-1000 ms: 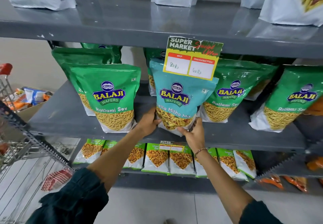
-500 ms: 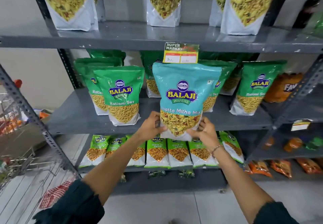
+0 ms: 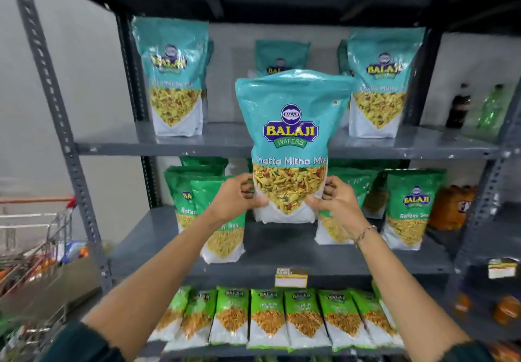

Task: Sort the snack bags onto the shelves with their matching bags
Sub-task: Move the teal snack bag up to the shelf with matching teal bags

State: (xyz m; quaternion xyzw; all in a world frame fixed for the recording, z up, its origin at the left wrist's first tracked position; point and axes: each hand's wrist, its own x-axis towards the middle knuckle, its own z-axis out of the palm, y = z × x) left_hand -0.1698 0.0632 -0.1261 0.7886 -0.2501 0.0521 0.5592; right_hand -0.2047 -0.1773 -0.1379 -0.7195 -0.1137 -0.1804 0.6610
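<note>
A teal Khatta Mitha Mix bag (image 3: 291, 136) is upright in the air in front of the rack. My left hand (image 3: 235, 199) grips its lower left corner and my right hand (image 3: 337, 200) its lower right. Its top reaches the upper shelf (image 3: 118, 143), where matching teal bags stand at the left (image 3: 173, 79), back middle (image 3: 280, 57) and right (image 3: 379, 85). Its bottom hangs before the middle shelf (image 3: 282, 251), which holds green Ratlami Sev bags (image 3: 411, 206).
A bottom shelf carries a row of small light-green bags (image 3: 267, 316). A shopping cart (image 3: 36, 248) with mixed packets stands at the left. Drink bottles (image 3: 458, 106) and orange packs (image 3: 451, 206) sit on the neighbouring rack to the right. A price tag (image 3: 290, 277) hangs on the middle shelf's edge.
Both hands have lifted the teal bag off the middle shelf, out from among the green bags, up to the level of the upper shelf. My view has tilted upward.
</note>
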